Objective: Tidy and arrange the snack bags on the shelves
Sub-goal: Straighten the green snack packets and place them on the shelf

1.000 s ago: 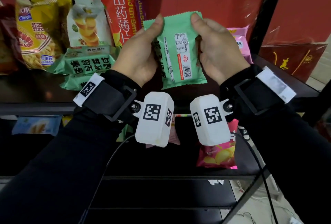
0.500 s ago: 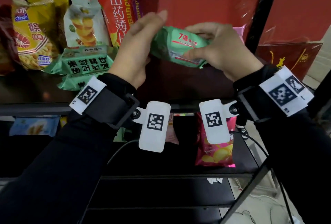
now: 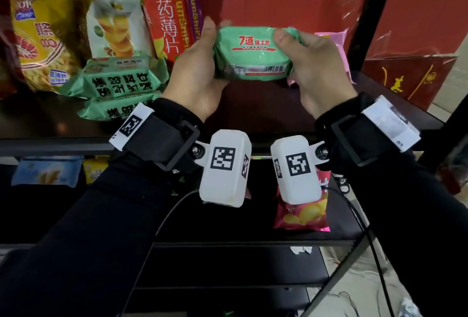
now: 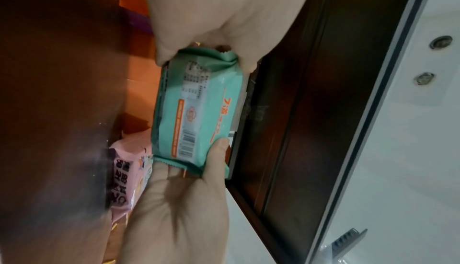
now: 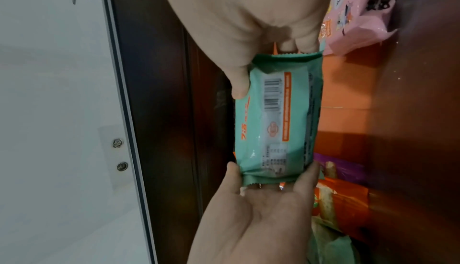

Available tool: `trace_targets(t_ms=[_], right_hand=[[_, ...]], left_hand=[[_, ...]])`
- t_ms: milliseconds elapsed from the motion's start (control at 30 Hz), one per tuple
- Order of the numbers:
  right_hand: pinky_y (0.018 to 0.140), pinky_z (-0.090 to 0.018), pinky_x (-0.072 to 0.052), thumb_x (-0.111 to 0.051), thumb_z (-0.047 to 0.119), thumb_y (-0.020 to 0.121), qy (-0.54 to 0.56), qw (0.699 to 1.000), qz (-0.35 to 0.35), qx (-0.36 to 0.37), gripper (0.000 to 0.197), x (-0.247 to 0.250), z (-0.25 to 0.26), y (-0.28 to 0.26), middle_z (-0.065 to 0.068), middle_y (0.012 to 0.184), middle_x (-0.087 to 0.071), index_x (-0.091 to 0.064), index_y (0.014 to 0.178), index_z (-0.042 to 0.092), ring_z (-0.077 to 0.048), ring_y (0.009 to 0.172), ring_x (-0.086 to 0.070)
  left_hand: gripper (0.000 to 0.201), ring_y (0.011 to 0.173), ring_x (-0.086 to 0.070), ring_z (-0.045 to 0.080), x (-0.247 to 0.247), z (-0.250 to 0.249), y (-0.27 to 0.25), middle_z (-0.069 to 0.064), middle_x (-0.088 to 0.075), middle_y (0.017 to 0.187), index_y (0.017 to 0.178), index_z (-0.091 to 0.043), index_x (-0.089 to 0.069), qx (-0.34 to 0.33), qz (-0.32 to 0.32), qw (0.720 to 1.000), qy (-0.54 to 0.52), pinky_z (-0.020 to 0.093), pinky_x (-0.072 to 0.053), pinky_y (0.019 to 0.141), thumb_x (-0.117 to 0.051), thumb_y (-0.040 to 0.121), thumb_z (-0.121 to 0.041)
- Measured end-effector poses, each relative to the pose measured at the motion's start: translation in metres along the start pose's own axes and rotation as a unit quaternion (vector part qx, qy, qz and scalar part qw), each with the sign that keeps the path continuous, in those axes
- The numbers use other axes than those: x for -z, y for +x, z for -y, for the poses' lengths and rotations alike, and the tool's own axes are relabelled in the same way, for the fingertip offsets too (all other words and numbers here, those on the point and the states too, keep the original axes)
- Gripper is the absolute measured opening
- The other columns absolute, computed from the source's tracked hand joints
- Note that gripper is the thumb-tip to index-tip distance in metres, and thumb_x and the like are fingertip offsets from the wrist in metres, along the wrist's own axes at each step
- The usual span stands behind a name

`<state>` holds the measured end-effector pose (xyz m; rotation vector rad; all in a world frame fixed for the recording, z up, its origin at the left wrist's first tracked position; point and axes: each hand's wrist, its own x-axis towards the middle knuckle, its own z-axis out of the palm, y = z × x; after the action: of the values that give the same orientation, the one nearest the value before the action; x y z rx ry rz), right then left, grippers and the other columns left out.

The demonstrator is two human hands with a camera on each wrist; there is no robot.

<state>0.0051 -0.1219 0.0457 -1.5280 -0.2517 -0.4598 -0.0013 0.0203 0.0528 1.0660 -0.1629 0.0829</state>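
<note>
A mint-green snack pack (image 3: 253, 54) with red print and a barcode hangs lengthwise above the upper shelf (image 3: 253, 109). My left hand (image 3: 200, 68) grips its left end and my right hand (image 3: 311, 68) grips its right end, thumbs on top. The left wrist view shows the pack (image 4: 194, 114) held end to end between the left hand (image 4: 199, 38) and the right hand (image 4: 189, 179). In the right wrist view the same pack (image 5: 276, 118) sits between the right hand (image 5: 248, 55) and the left hand (image 5: 268, 195).
Two matching green packs (image 3: 119, 81) lie stacked at the left. Behind stand a yellow bag (image 3: 40, 40), a pale bag (image 3: 116, 25) and a red bag (image 3: 169, 10). A pink pack (image 3: 336, 43) lies behind my right hand. The lower shelf holds a pink chip bag (image 3: 301, 215).
Both hands have turned the green pack from upright, back label toward me, to lying lengthwise with its printed side up. It is a little lower now.
</note>
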Motion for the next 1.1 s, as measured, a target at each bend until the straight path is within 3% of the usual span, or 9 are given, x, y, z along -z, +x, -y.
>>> trace_targets(t_ms=[67,133,300,400,467,600,767,933,1100], right_hand=[[0.110,-0.040,-0.035,-0.058,0.016,0.094,0.028,0.999,-0.022,0.022,0.014,-0.003,0.002,-0.001,-0.013,0.115,-0.068,-0.069,0.100,0.011,-0.034,0.132,-0.045],[0.106,-0.043,-0.044,-0.056,0.007,0.094,0.061,0.996,-0.040,0.057,0.022,-0.005,0.005,-0.006,-0.016,0.119,-0.065,-0.063,0.115,0.001,-0.031,0.119,-0.058],[0.118,-0.032,-0.026,-0.058,0.012,0.094,-0.063,0.995,0.003,0.076,0.033,-0.002,0.000,-0.014,0.011,0.123,-0.054,-0.057,0.127,0.014,-0.011,0.133,-0.041],[0.101,-0.024,-0.044,-0.060,0.018,0.093,0.008,0.999,0.037,-0.032,0.056,0.004,-0.002,-0.016,0.002,0.145,-0.044,-0.038,0.144,0.014,-0.008,0.128,-0.046],[0.085,-0.030,-0.057,-0.058,0.016,0.094,0.089,0.989,0.050,-0.106,0.038,0.006,-0.002,-0.016,-0.008,0.130,-0.059,-0.044,0.129,0.012,-0.013,0.102,-0.065],[0.083,-0.036,-0.058,-0.058,-0.003,0.090,0.070,0.993,-0.004,-0.098,0.026,0.011,-0.003,-0.015,-0.013,0.113,-0.068,-0.053,0.115,-0.002,-0.021,0.093,-0.069],[0.083,-0.038,-0.058,-0.063,-0.013,0.081,0.099,0.994,-0.006,-0.054,0.054,0.005,-0.005,-0.017,-0.018,0.115,-0.066,-0.042,0.129,0.000,-0.026,0.103,-0.067],[0.074,-0.027,-0.057,-0.065,0.001,0.086,0.082,0.996,0.030,-0.030,0.019,0.005,0.000,-0.018,-0.002,0.096,-0.071,-0.059,0.097,0.016,-0.010,0.084,-0.071],[0.063,-0.022,-0.055,-0.071,0.003,0.082,0.071,0.997,-0.002,-0.007,0.015,0.005,0.006,-0.015,-0.003,0.089,-0.072,-0.065,0.094,0.009,-0.011,0.073,-0.071]], left_hand=[[0.036,0.121,-0.056,0.022,-0.001,-0.004,-0.001,0.006,-0.063,0.126,0.121,-0.016,-0.057,0.033,-0.009,0.999,0.017,0.056,-0.034,0.107,-0.047,0.098,-0.042],[0.054,0.139,-0.029,0.035,0.000,-0.008,0.000,0.012,-0.037,0.149,0.138,-0.019,-0.043,0.102,-0.015,0.995,0.014,0.064,-0.017,0.110,-0.053,0.093,-0.047],[0.032,0.106,-0.065,0.033,0.014,-0.013,0.000,0.017,-0.060,0.121,0.122,-0.005,-0.054,0.143,0.025,0.988,-0.052,0.042,-0.056,0.085,-0.054,0.095,-0.024],[0.014,0.093,-0.068,0.018,0.023,-0.005,0.001,0.006,-0.068,0.100,0.105,-0.007,-0.061,0.078,0.053,0.996,0.002,0.026,-0.059,0.076,-0.051,0.095,-0.009],[0.022,0.095,-0.068,0.015,0.027,-0.001,-0.001,0.004,-0.069,0.102,0.110,-0.010,-0.059,0.052,0.101,0.992,0.056,0.021,-0.058,0.075,-0.049,0.093,0.000],[0.045,0.097,-0.070,0.016,0.032,0.004,0.001,0.001,-0.072,0.109,0.123,-0.019,-0.054,-0.011,0.131,0.973,0.188,0.025,-0.056,0.073,-0.061,0.084,0.002],[0.012,0.086,-0.070,0.011,0.036,0.005,0.006,-0.004,-0.075,0.094,0.102,-0.020,-0.067,-0.057,0.071,0.975,0.203,0.024,-0.054,0.065,-0.064,0.090,-0.022],[0.013,0.092,-0.068,0.016,0.045,0.008,0.008,-0.002,-0.074,0.095,0.103,-0.016,-0.061,-0.090,0.089,0.980,0.152,0.039,-0.050,0.089,-0.061,0.090,-0.012],[0.016,0.091,-0.068,0.017,0.043,0.007,0.005,-0.002,-0.072,0.098,0.104,-0.019,-0.058,-0.062,0.084,0.985,0.138,0.038,-0.051,0.078,-0.061,0.091,-0.011]])
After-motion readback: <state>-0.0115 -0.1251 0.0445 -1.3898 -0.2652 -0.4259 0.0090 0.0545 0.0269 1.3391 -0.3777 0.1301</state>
